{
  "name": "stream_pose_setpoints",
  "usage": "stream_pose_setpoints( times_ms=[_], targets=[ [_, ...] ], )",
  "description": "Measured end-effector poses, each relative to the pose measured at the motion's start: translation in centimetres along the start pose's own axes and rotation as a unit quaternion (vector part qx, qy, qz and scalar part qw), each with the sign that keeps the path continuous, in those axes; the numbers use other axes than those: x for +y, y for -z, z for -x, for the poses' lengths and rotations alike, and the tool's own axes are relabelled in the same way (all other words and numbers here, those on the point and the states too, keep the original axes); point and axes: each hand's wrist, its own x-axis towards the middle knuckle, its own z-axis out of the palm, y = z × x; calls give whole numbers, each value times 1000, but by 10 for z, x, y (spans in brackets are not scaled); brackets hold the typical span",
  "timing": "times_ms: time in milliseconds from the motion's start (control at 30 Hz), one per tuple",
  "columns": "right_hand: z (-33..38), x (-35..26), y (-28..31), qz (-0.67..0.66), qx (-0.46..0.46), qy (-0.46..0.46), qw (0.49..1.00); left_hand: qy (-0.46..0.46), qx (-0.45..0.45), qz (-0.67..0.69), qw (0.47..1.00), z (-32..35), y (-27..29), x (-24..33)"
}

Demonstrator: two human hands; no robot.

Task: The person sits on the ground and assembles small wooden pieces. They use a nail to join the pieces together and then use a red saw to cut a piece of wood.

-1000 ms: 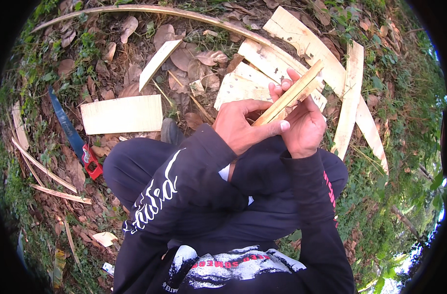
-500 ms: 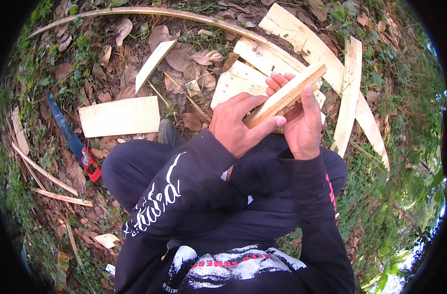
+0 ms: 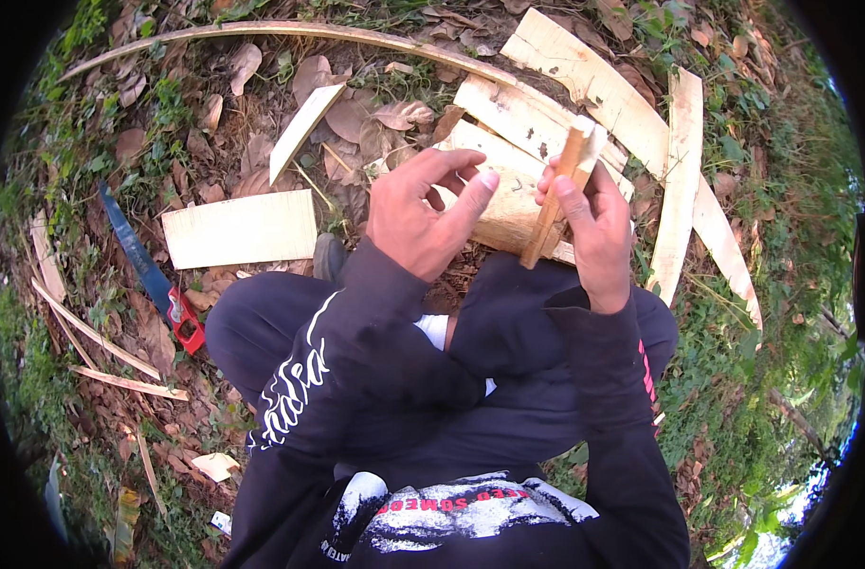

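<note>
One wooden stick (image 3: 555,194) stands nearly upright in the right hand (image 3: 593,223), whose fingers clasp its middle above the person's lap. Just to the left of that grip, the left hand (image 3: 423,213) hovers with fingers spread, holding nothing, while pale split planks (image 3: 537,114) lie on the ground beyond it.

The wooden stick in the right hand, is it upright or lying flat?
Nearly upright: the right hand grips the wooden stick, top end tilted away.
</note>
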Motion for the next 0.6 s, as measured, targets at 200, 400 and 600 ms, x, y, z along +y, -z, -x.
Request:
stream_pose_setpoints(
  times_ms=[200,400,600],
  targets=[
    [4,32,-21,446,-2,67,893,70,33,16,997,-15,16,-22],
    [7,40,-35,539,8,102,836,8,4,-100,995,-14,5,-24],
    [3,50,-34,478,22,128,869,-12,10,-125,992,-16,0,-33]
  ],
)
